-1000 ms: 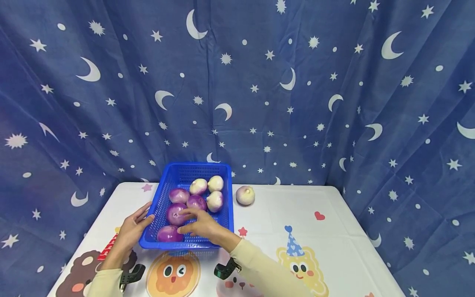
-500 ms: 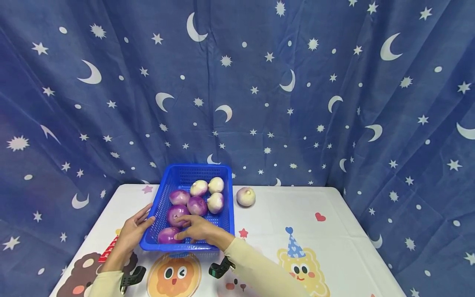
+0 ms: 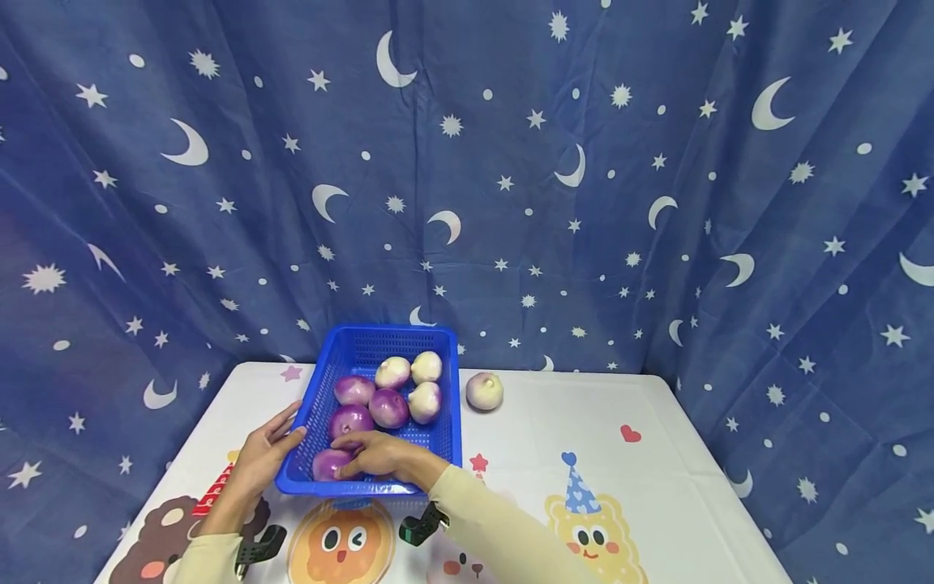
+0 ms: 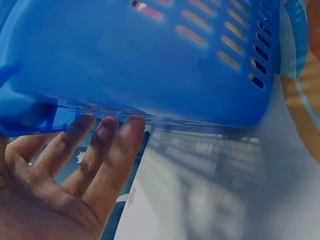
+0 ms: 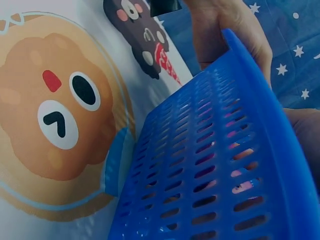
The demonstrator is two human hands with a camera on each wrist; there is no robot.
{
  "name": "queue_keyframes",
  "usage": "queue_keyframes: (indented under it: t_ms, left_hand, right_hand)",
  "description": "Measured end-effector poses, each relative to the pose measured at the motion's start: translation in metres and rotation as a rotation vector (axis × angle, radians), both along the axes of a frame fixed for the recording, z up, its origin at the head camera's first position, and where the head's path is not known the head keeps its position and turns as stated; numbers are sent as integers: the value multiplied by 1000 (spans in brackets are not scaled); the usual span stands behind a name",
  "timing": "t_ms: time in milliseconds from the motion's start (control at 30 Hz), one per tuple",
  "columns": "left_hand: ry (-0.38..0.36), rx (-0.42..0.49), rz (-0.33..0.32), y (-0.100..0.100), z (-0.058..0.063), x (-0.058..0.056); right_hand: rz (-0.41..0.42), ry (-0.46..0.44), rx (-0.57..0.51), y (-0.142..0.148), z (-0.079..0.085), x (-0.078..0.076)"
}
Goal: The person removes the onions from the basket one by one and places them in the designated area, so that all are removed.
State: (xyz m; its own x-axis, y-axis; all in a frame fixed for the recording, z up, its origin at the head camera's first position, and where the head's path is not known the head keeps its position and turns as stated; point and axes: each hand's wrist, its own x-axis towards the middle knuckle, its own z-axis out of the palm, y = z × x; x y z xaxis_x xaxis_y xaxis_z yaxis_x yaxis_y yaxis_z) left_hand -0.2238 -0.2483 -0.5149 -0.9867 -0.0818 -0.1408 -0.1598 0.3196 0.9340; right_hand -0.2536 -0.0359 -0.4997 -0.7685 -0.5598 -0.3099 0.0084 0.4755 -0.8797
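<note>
The blue plastic basket [image 3: 455, 405] holds several glossy purple onions on its left side and paler white-and-purple onions at its back right. My right hand [image 3: 383, 454] reaches over the near side, its thumb and fingers curled round the nearest purple onion [image 3: 327, 465] in the front left corner. That onion is partly covered by the hand. At the basket's left side is my left hand [image 3: 266, 454], the thumb by the rim. In the left wrist view, the straight fingers [image 4: 131, 131] touch the basket's outer wall [image 4: 125, 65].
One pale onion [image 3: 485, 391] sits on the table right of the basket. A white tablecloth [image 3: 569, 414] with cartoon prints covers the table. Behind and at both sides hangs a blue curtain [image 3: 496, 203] with moons and stars. Both wrists wear dark straps.
My right hand has moved down and left inside the basket and closed round the nearest purple onion. The left hand stays at the basket's side. The head view has tilted slightly.
</note>
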Motion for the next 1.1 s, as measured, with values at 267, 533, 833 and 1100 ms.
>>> queue_keyframes:
  t_ms: [267, 533, 833, 1100]
  left_hand:
    - [3, 17, 3, 1, -3, 1]
    - [11, -14, 14, -4, -1, 4]
    - [4, -6, 5, -1, -2, 2]
    - [4, -26, -2, 0, 2, 0]
  right_hand:
    - [-14, -11, 42, -5, -5, 0]
    - [73, 179, 164, -14, -3, 2]
    - [27, 169, 146, -11, 2, 5]
    - [-11, 77, -1, 3, 12, 7]
